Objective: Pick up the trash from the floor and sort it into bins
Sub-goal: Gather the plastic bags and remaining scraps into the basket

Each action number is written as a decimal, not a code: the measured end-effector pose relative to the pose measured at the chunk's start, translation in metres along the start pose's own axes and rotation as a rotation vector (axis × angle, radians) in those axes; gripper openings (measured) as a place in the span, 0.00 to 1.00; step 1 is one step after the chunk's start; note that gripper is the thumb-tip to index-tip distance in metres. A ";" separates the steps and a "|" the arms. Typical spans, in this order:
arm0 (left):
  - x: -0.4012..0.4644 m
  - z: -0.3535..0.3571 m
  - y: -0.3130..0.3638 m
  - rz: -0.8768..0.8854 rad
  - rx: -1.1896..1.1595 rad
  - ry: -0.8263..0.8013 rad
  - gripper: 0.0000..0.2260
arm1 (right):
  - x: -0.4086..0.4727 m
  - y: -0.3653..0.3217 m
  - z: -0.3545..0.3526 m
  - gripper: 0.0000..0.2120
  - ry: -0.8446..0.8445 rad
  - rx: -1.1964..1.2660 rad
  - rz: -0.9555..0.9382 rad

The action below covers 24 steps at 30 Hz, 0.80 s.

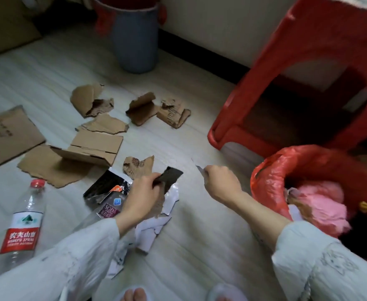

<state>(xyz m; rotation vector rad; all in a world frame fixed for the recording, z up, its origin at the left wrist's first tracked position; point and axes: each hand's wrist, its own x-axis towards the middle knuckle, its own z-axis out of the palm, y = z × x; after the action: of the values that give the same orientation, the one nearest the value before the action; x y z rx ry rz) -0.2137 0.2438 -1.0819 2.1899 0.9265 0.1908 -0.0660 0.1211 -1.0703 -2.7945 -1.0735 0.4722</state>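
Dark wrapper pinched in left grip; right grip curled round thin scrap.

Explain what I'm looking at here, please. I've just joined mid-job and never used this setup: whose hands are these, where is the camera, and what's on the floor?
One camera, worn on a person's head, looks down. The left hand grips a dark scrap; the right hand pinches a small thin piece, too blurred to name. Torn cardboard pieces, a red-capped water bottle, a soda bottle and crumpled white paper lie on the floor. A red-bagged bin sits right; a grey bin stands farther off.
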 end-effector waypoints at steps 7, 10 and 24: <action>-0.019 -0.061 0.105 0.096 -0.254 0.112 0.06 | -0.060 0.031 -0.123 0.13 0.183 0.020 0.002; -0.027 -0.077 0.162 0.166 -0.435 0.101 0.05 | -0.091 0.061 -0.160 0.14 0.270 0.103 0.099; -0.056 0.067 0.298 0.071 -0.890 -0.127 0.08 | -0.169 0.199 -0.186 0.14 0.619 0.519 0.566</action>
<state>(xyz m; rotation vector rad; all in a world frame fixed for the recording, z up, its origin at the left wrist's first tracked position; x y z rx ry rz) -0.0612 0.0281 -0.9184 1.3841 0.5330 0.4034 0.0025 -0.1384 -0.8948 -2.4444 -0.0158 -0.0865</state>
